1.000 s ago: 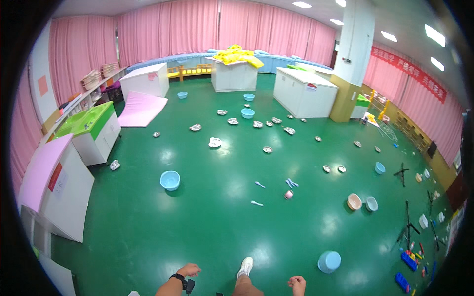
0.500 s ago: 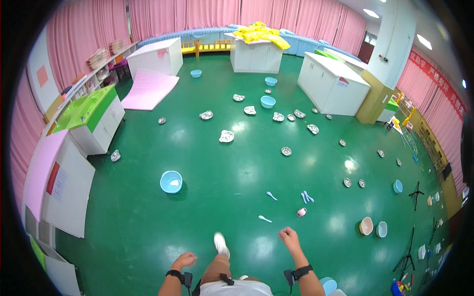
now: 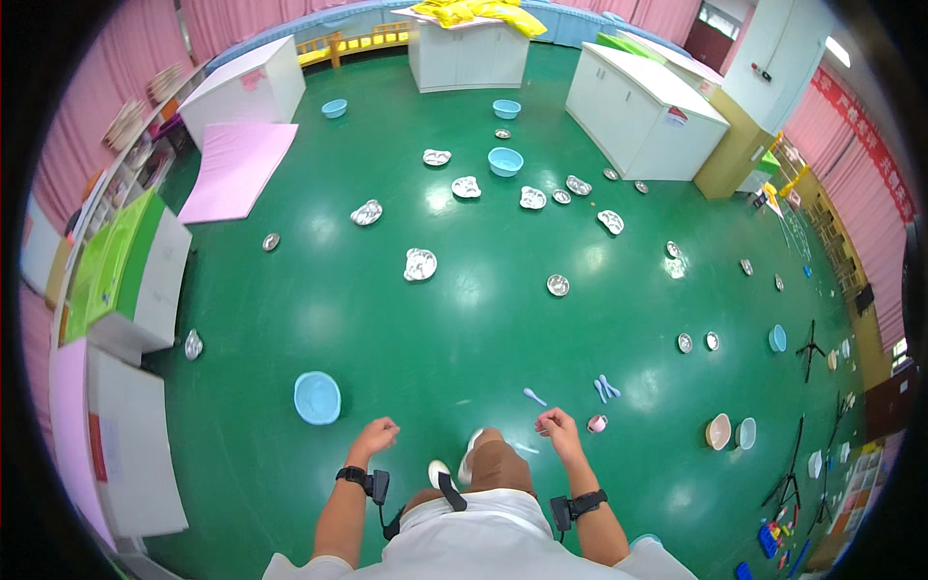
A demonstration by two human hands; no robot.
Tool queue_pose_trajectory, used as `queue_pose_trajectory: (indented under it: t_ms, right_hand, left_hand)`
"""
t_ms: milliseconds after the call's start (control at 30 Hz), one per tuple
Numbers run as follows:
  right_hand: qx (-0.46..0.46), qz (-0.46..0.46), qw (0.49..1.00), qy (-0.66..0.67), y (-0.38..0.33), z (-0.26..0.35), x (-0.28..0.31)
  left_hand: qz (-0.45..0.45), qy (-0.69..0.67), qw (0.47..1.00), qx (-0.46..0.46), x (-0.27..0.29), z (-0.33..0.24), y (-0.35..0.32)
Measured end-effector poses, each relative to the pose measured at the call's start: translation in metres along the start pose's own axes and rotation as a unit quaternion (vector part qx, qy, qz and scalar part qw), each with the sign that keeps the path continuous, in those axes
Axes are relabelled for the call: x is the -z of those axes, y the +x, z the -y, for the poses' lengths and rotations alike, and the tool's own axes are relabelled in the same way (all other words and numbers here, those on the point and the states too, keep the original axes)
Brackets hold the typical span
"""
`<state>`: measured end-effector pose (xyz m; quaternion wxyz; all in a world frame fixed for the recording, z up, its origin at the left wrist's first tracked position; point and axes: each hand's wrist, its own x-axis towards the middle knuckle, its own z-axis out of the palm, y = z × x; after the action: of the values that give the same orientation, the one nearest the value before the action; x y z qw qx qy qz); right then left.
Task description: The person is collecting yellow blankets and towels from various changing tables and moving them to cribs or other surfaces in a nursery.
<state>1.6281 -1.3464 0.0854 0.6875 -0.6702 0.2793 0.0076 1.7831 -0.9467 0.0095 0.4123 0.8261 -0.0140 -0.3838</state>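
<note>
My left hand (image 3: 375,438) hangs over the floor with half-curled fingers and nothing in it. To its left stands a light blue basin (image 3: 317,398). My right hand (image 3: 559,431), also loosely curled and holding nothing I can see, is held in front of my right leg. In the view it lies close to a lilac spoon (image 3: 535,397) and a small pink cup (image 3: 597,423). A pale spoon (image 3: 523,448) lies partly hidden by that hand. Several more lilac spoons (image 3: 607,389) lie together beyond the cup. Neither hand touches any of these.
Steel divided plates (image 3: 420,264) and steel bowls (image 3: 558,285) lie scattered over the green floor (image 3: 464,338). Farther off are more blue basins (image 3: 505,161) and white cabinets (image 3: 638,111). A peach basin (image 3: 718,431) and black tripods (image 3: 788,474) stand at right, a pink mat (image 3: 240,169) at far left.
I have stepped forward, and the view tips lower. My right leg has swung ahead. Both hands appear higher in the picture, and the spoons and cup are closer to my right hand.
</note>
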Motion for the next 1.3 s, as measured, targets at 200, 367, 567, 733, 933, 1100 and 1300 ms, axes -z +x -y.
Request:
queue_pose_trajectory:
  t_ms: [200, 367, 567, 733, 933, 1100, 1300]
  right_hand:
    - [0.006, -0.053, 0.997, 0.053, 0.174, 0.052, 0.012]
    - [0.023, -0.081, 0.996, 0.035, 0.348, 0.133, 0.021]
    - [0.055, 0.001, 0.998, 0.015, 0.553, 0.258, 0.004]
    - [0.060, 0.047, 0.997, -0.019, 0.735, 0.335, -0.043]
    - [0.064, 0.088, 0.993, -0.040, 0.928, 0.413, -0.091]
    - [0.042, 0.074, 0.996, -0.013, 1.070, 0.476, -0.143]
    - [0.025, 0.079, 0.996, 0.026, 1.275, 0.533, -0.222]
  left_hand:
    - [0.044, 0.048, 0.997, -0.046, 0.050, -0.133, 0.177]
    - [0.090, 0.058, 0.994, 0.025, 0.108, -0.213, 0.308]
    - [0.067, -0.065, 0.995, 0.042, 0.168, -0.295, 0.429]
    - [0.047, -0.140, 0.986, 0.072, 0.232, -0.328, 0.558]
    - [0.036, -0.101, 0.988, 0.107, 0.359, -0.434, 0.712]
    - [0.023, -0.168, 0.985, 0.030, 0.476, -0.526, 0.828]
    - [0.003, -0.192, 0.981, 0.023, 0.614, -0.568, 0.998]
